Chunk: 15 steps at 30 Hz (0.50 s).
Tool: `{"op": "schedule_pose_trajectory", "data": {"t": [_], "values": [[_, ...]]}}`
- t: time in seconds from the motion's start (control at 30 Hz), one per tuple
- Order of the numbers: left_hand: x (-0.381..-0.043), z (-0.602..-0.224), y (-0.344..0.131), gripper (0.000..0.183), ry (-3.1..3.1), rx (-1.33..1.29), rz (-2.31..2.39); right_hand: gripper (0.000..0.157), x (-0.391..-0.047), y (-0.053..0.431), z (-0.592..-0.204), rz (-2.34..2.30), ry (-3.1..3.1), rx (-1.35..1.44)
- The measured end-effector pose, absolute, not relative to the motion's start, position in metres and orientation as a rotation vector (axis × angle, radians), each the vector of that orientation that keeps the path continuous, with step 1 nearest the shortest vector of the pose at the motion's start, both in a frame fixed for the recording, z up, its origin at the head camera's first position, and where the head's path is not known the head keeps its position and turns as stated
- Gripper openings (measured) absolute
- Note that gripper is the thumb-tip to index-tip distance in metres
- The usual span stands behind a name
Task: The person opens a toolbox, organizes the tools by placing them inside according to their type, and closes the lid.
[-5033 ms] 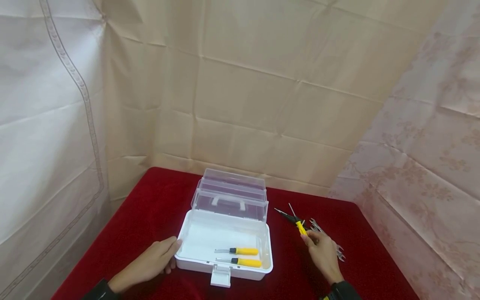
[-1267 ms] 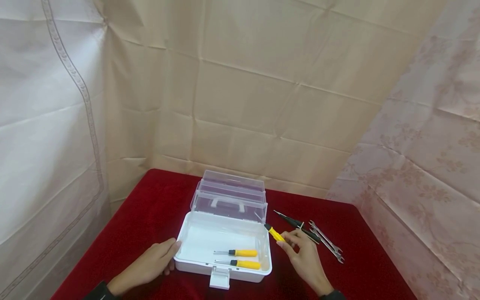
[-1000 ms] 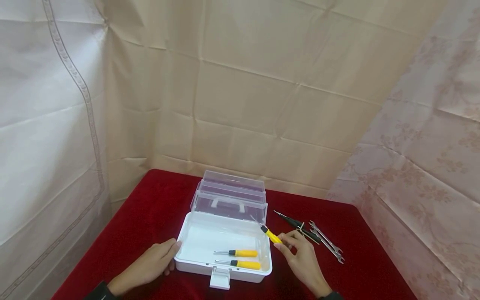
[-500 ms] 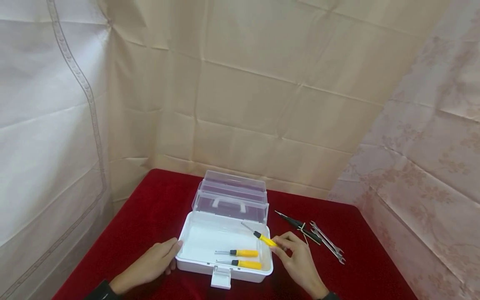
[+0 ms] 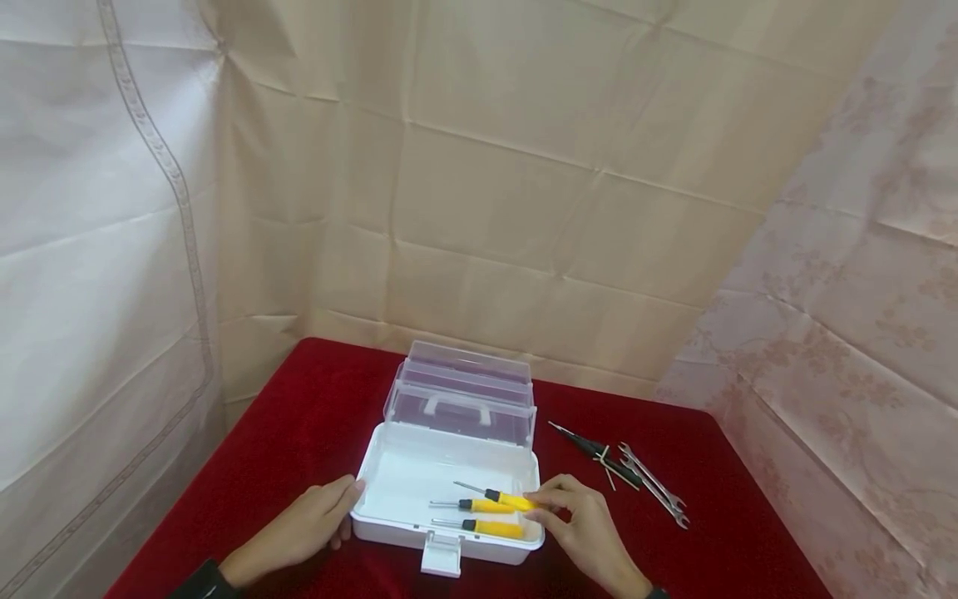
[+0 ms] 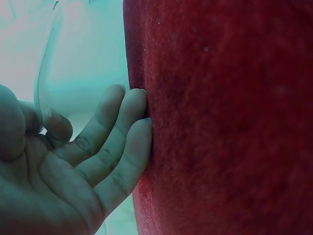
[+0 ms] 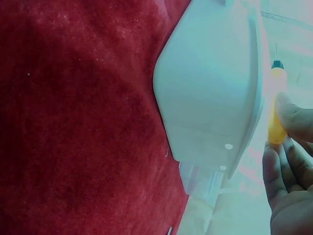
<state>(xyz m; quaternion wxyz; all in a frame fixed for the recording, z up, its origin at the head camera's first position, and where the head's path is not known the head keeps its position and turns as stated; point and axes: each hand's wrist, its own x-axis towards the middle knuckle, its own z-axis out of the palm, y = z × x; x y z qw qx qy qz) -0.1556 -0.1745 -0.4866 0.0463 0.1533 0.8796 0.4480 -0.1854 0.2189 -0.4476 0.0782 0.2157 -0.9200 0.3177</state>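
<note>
A white toolbox [image 5: 397, 466] stands with its clear lid [image 5: 464, 399] folded back. My left hand [image 5: 318, 516] holds its left rim, thumb on top; in the left wrist view the index finger bends under the rim [image 6: 41, 78] and the other fingers reach to the red cloth. My right hand [image 5: 584, 524] pinches the handle end of a yellow-handled screwdriver [image 5: 507, 499] over the box's right side, shaft pointing left. Below it, a second yellow screwdriver [image 5: 479, 505] is partly covered by it in the head view. Nearer the front lies a third screwdriver [image 5: 497, 528].
Right of the box, on the red cloth [image 5: 299, 416], lie a black pointed tool [image 5: 587, 447] with thin metal rods [image 5: 608, 470] across it, and two open-end wrenches [image 5: 654, 482]. The box's white latch [image 5: 441, 556] hangs down in front. Cloth-like walls surround the table.
My right hand has brought the yellow screwdriver from beside the black tool leftward over the rim, then lowered it toward the other two, its shaft turning flatter. My left hand stays at the rim.
</note>
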Motion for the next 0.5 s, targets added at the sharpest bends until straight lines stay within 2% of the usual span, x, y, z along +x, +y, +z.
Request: {"op": "schedule_pose_trajectory", "data": {"t": [0.5], "values": [[-0.1548,-0.4867,-0.174,0.033,2.711,0.492,1.362,0.026,-0.1813,0.2087,-0.4548,0.934,-2.777,0.627]]}}
